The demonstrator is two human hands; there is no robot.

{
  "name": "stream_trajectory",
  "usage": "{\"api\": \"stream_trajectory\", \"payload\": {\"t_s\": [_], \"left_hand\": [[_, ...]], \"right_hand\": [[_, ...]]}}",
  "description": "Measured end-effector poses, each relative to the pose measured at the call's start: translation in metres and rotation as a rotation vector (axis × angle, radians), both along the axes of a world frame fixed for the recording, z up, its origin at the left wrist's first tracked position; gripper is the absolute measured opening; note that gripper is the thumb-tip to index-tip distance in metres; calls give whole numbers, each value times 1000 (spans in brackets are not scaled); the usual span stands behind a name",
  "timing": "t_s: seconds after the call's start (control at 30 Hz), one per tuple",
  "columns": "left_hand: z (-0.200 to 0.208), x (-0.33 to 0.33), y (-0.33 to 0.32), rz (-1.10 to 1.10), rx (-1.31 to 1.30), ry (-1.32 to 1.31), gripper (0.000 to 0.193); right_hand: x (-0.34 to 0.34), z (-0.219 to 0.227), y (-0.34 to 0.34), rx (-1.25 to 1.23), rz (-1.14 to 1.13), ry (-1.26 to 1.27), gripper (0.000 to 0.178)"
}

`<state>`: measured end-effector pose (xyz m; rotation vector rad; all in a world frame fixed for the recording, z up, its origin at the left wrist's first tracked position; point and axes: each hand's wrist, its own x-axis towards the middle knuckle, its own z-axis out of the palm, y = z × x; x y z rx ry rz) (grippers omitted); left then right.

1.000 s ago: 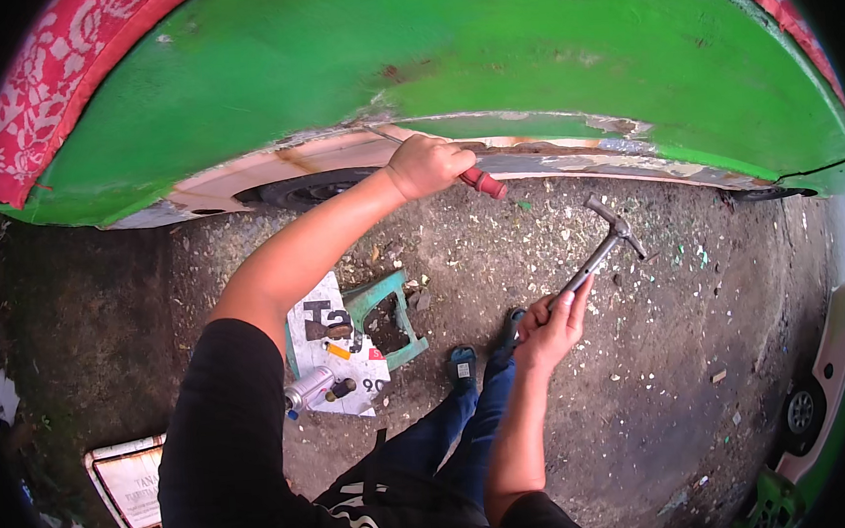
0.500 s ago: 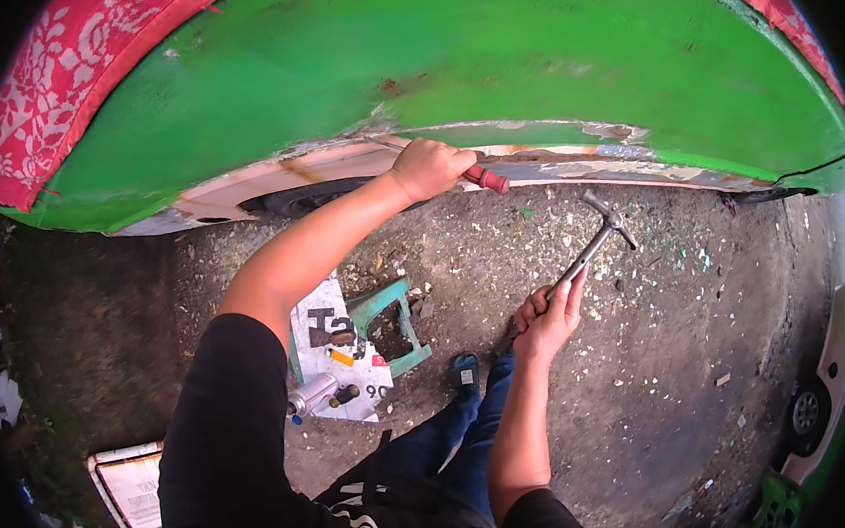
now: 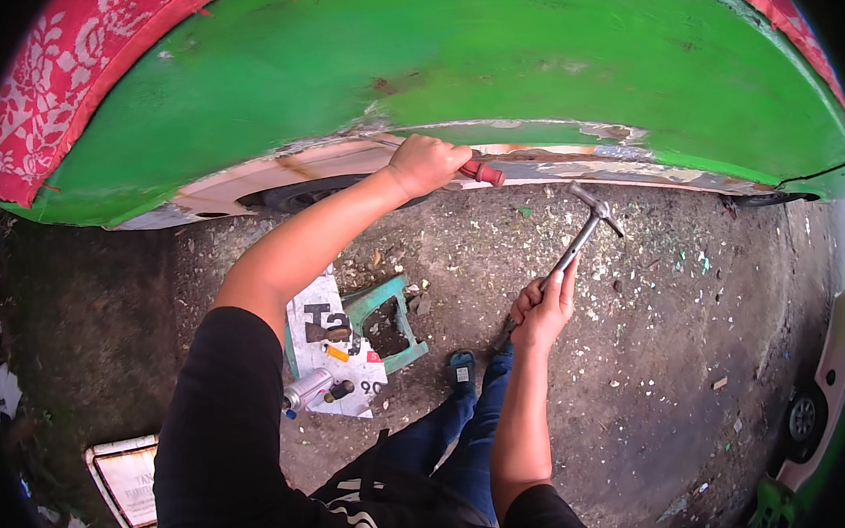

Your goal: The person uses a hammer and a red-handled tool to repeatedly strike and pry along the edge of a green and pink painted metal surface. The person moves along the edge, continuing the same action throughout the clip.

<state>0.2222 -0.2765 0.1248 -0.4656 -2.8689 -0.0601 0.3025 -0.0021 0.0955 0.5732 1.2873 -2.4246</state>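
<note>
My left hand [image 3: 426, 164] is wrapped round a screwdriver [image 3: 485, 172] with a red handle. Its butt sticks out to the right of the fist, while its shaft runs up and left to the flaking lower edge of a green vehicle body [image 3: 487, 57]; the tip is hard to make out. In my right hand [image 3: 547, 312] is a metal hammer [image 3: 585, 230], gripped low on its handle. The hammer head is up, a short way right of and below the screwdriver's butt, not touching it.
A green plastic stool [image 3: 410, 337] stands below my left arm, partly under a printed white sheet [image 3: 353, 399] bearing a spray can [image 3: 308, 388] and an orange lighter [image 3: 335, 353]. Paint chips litter the ground. Red patterned cloth [image 3: 35, 104] covers the vehicle's upper left. A white framed sign [image 3: 126, 485] lies lower left.
The hammer head has shifted slightly left and up, nearer the screwdriver's butt. My left hand keeps its grip, with the screwdriver handle a little higher and further left.
</note>
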Motion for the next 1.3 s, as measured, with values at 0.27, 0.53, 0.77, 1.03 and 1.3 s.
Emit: {"api": "stream_trajectory", "payload": {"t_s": [0.27, 0.53, 0.77, 1.03, 1.3], "left_hand": [[-1, -2, -1, 50, -33, -37, 7], [-5, 0, 0, 40, -22, -48, 6], [-4, 9, 0, 43, -13, -54, 7], [3, 31, 16, -133, 8, 80, 15], [20, 34, -2, -228, 147, 133, 20]], "right_hand": [[-4, -4, 1, 25, 59, -51, 50], [-7, -8, 6, 73, 131, -42, 48], [20, -17, 2, 36, 262, -67, 50], [28, -21, 23, 18, 285, -86, 51], [30, -9, 32, 62, 266, -83, 50]]}}
